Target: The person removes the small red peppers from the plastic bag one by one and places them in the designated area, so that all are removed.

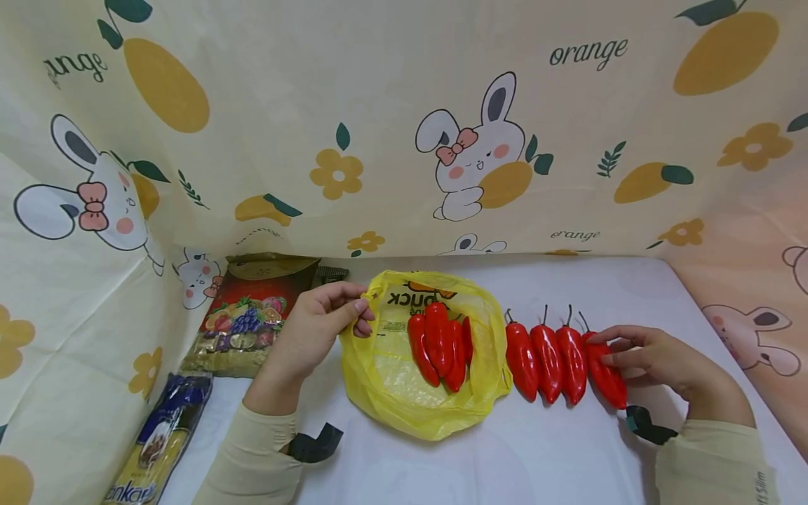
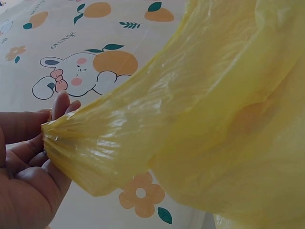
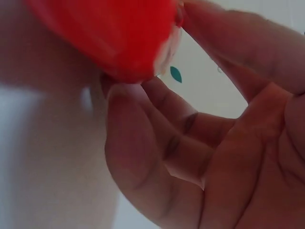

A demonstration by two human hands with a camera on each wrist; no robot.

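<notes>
A yellow plastic bag (image 1: 404, 414) stands with its mouth spread open, several red chili peppers (image 1: 438, 340) lying inside. My left hand (image 1: 315, 330) pinches the bag's rim at its upper left; in the left wrist view the yellow film (image 2: 109, 148) gathers at the fingertips of that hand (image 2: 33, 162). To the right of the bag, several red peppers with stems lie in a row. At the rightmost pepper (image 1: 606, 372), my right hand (image 1: 669, 365) has thumb and fingers round its upper part; the right wrist view shows this pepper (image 3: 114, 38) between the fingers of the hand (image 3: 205, 138).
Left of the bag lie a packet with fruit pictures (image 1: 252, 315) and, nearer the front, a blue and yellow packet (image 1: 160, 442). A small dark item (image 1: 332, 274) sits behind the left hand. Printed cloth walls (image 1: 379, 140) surround the white tabletop (image 1: 391, 470).
</notes>
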